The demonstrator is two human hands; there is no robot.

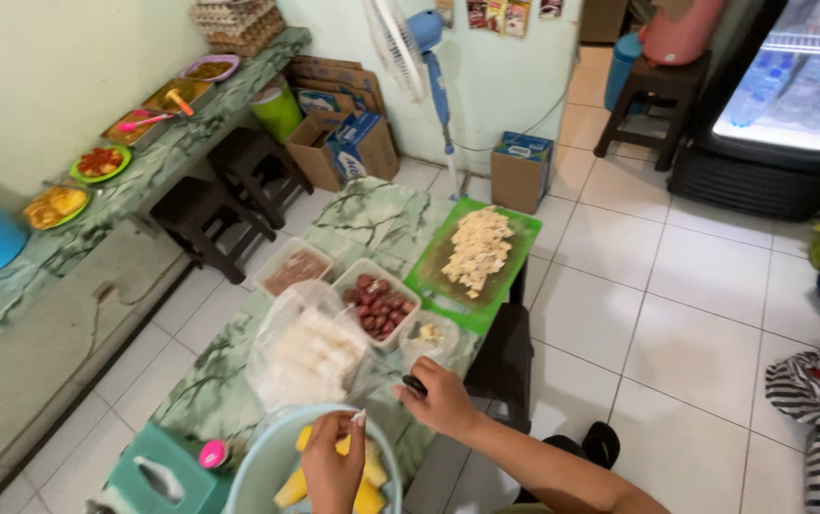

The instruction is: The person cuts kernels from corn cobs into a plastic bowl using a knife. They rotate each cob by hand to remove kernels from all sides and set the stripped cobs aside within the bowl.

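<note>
While I look down at the marbled green bench [372,214], the far left shows a long wall counter [67,257] carrying plates of food, with two dark stools [229,190] beside it. Nearer to me, at the bench's left corner, sits a teal tissue box [167,476] with a small pink-capped item [212,454] next to it. My left hand [332,468] hangs over a pale blue bowl [272,462] that holds yellow corn pieces [372,471]; its fingers are pinched on a small white bit, too small to identify. Just beyond the bowl lies a clear plastic bag [300,352] of white blocks. Behind it stand a container of brown paste [294,268] and a container of red-brown round pieces [378,303]. My right hand [440,398] rests at the bench's edge, clenched around a dark handle [414,385]; whatever it belongs to is hidden. Just above that hand is a small clear bag [427,335]. Farther right lies a green tray [474,257] heaped with pale cut pieces. White floor tiles [676,324] fill the right side.
</note>
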